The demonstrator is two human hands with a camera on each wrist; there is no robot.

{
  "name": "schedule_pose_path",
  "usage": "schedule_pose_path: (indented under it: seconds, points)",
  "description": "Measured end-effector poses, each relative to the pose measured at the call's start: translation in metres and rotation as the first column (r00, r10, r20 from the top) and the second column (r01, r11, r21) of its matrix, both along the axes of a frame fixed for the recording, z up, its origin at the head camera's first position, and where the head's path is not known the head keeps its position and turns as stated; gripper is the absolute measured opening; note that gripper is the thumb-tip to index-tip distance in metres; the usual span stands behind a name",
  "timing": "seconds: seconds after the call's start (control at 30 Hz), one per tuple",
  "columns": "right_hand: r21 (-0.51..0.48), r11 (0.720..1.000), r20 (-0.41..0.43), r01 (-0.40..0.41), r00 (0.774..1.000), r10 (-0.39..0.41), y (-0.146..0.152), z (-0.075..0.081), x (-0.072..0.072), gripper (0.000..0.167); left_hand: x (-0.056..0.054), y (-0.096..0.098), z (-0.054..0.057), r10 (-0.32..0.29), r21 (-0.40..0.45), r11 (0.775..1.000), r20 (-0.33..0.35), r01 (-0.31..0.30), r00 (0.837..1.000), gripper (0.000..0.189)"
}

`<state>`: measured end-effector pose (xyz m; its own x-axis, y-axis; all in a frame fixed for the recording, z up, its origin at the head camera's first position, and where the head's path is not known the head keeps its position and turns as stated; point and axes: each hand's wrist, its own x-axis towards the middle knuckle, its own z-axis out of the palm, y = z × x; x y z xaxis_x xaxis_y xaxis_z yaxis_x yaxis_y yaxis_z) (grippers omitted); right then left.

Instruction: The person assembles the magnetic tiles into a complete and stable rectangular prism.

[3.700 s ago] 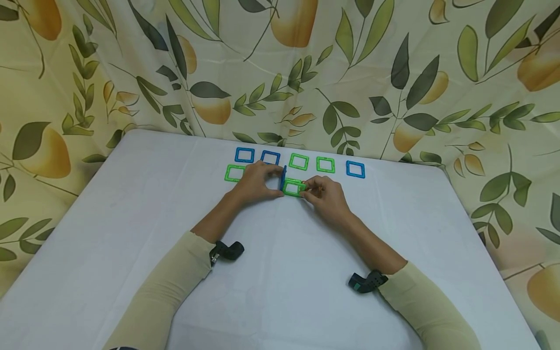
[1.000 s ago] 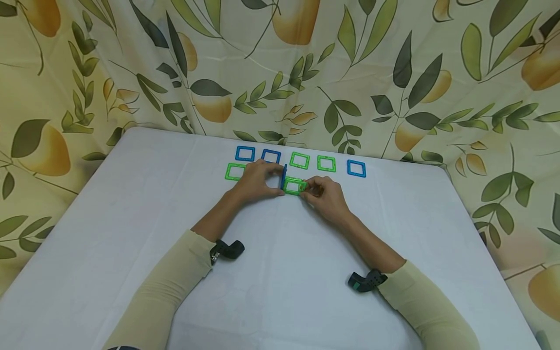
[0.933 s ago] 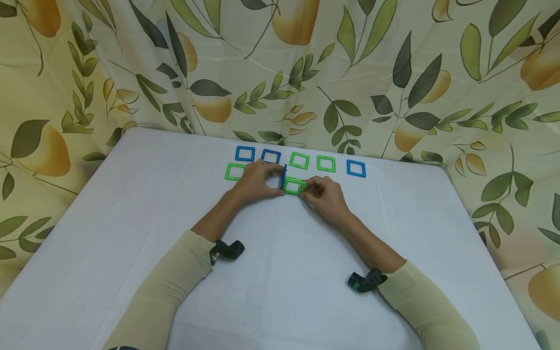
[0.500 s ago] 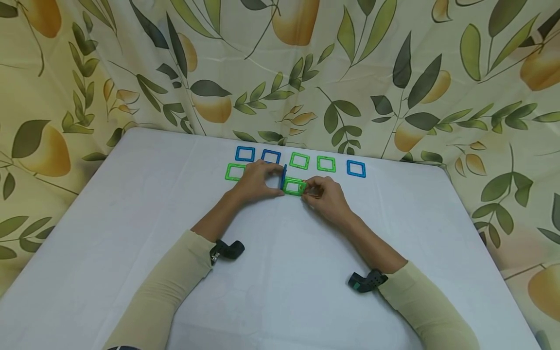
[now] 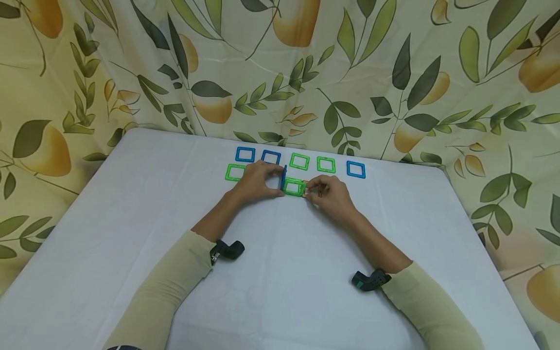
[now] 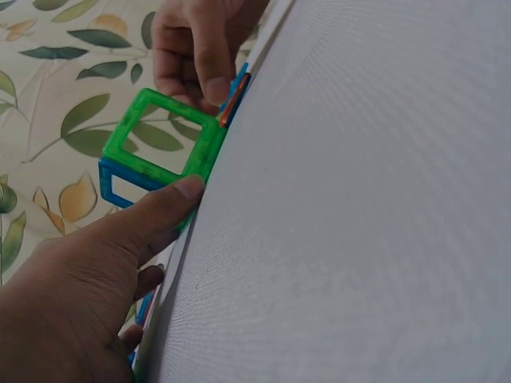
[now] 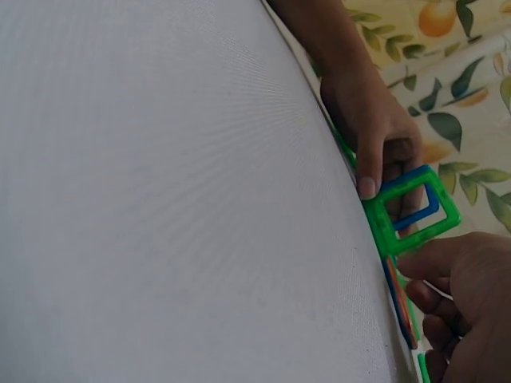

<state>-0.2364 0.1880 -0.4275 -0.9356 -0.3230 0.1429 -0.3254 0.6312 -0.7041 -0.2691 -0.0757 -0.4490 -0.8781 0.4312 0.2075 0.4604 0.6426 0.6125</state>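
My left hand [image 5: 255, 182] grips a blue magnetic tile [image 5: 283, 178], standing on edge, with the thumb low and the fingers at its top. Joined to it at an angle is an upright green magnetic tile [image 6: 124, 155], its open square frame also facing the right wrist view. My right hand [image 5: 333, 197] is at the green tile's right side, fingers curled. Its fingertips pinch an orange magnetic tile [image 7: 403, 307], which lies low along the tabletop beside the green one. The right hand hides most of the orange tile in the head view.
Behind the hands, a row of flat tiles lies along the white table's [image 5: 280, 291] far side: a blue tile [image 5: 245, 154], another blue, two green and a blue tile [image 5: 356, 169] at right. A green tile [image 5: 235, 172] is partly behind my left hand. A patterned cloth [image 5: 280, 68] hangs behind.
My right hand has shifted slightly right, away from the green tile, and orange edges now show at its fingertips. My left hand and the blue tile stay in place.
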Motion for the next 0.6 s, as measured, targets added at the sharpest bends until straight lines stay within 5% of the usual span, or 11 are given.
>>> schedule_pose_path:
  seconds: [0.6]
  points:
    - [0.029, 0.997, 0.028, 0.073, 0.997, -0.074, 0.020, 0.006, -0.008, 0.026, 0.001, 0.000, 0.000, 0.007, 0.026, 1.000, 0.042, -0.009, 0.999, 0.068]
